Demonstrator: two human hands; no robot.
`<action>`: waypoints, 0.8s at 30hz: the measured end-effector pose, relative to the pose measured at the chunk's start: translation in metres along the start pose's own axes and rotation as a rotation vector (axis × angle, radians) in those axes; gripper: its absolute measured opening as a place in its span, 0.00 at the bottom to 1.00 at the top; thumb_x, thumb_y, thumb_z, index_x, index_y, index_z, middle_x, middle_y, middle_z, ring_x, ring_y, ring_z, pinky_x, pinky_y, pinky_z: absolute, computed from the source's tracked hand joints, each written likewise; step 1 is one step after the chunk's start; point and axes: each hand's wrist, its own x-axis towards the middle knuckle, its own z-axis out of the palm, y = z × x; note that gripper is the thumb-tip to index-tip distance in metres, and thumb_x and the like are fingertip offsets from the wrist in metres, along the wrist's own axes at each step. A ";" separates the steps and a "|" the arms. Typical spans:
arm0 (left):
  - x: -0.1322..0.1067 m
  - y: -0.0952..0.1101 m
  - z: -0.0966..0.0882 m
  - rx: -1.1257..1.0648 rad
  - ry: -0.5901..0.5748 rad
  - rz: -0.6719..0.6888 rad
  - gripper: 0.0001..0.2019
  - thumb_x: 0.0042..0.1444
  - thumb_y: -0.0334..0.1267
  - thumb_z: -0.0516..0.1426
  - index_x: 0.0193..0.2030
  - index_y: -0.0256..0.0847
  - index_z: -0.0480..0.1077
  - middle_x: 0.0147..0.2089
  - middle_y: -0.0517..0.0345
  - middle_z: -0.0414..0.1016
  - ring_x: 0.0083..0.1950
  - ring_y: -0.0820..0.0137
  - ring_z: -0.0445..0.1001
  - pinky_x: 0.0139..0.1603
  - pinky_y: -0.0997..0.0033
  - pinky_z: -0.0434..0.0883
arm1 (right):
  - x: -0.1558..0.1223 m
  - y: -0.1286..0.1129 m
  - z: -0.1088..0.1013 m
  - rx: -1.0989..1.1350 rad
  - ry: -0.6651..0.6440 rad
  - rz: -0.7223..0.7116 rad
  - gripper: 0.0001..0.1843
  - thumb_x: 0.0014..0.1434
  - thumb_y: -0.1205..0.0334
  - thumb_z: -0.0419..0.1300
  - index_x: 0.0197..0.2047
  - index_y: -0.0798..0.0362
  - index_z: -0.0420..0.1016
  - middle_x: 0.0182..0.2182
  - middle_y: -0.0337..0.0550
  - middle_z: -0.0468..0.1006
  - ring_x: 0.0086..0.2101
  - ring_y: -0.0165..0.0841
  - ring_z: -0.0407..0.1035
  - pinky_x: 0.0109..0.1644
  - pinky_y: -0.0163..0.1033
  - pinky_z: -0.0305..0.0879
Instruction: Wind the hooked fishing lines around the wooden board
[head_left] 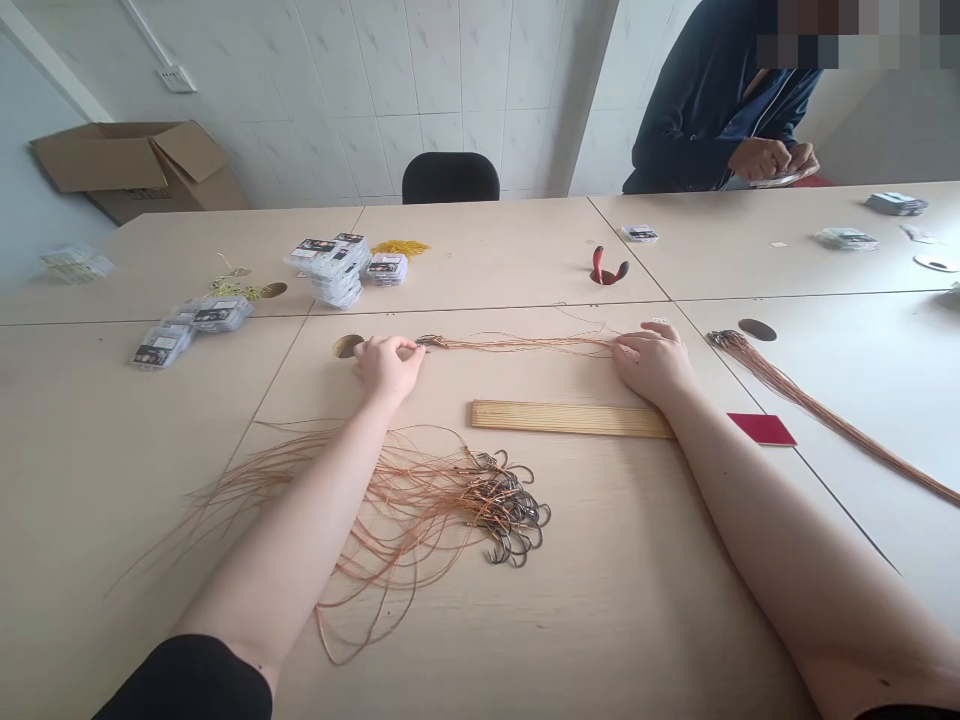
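My left hand (388, 368) is pinched at the hook end of a thin bundle of fishing hooks (431, 342) with orange line. From there the lines (525, 344) run stretched to the right across the table. Over their far end lies my right hand (654, 362), palm down, fingers spread and touching the lines. Nearer to me, partly under my left forearm, is a loose pile of dark fishing hooks (510, 510) with tangled orange lines (397, 500). A flat wooden strip (562, 418) lies between the pile and my right hand, its right end hidden by my forearm.
A second hook-and-line bundle (795, 395) stretches off to the right, beyond a red card (765, 429). Red-handled pliers (606, 268) stand in a table hole. Stacked clear boxes (334, 265) sit at the back left. Across the table, a person (720, 110) handles a small item.
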 end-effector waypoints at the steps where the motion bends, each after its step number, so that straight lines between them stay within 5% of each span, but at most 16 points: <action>1: -0.001 0.001 -0.001 0.007 0.015 0.004 0.10 0.49 0.49 0.56 0.33 0.47 0.72 0.43 0.51 0.70 0.51 0.53 0.59 0.44 0.54 0.60 | 0.000 0.001 0.001 0.001 -0.002 -0.011 0.14 0.54 0.57 0.50 0.33 0.49 0.76 0.38 0.40 0.77 0.52 0.43 0.55 0.54 0.50 0.54; 8: -0.008 0.005 -0.007 0.029 -0.049 0.122 0.09 0.49 0.34 0.54 0.33 0.51 0.74 0.44 0.55 0.68 0.52 0.56 0.58 0.46 0.56 0.60 | 0.001 0.012 0.009 0.015 0.015 -0.061 0.13 0.54 0.57 0.51 0.34 0.49 0.75 0.38 0.39 0.76 0.52 0.41 0.56 0.55 0.47 0.55; 24: -0.009 -0.001 -0.003 0.056 -0.075 0.211 0.12 0.48 0.38 0.55 0.38 0.55 0.75 0.48 0.57 0.67 0.54 0.56 0.55 0.50 0.55 0.59 | 0.004 0.009 0.005 -0.058 -0.001 -0.036 0.13 0.53 0.57 0.52 0.34 0.49 0.77 0.36 0.40 0.77 0.50 0.43 0.57 0.54 0.48 0.56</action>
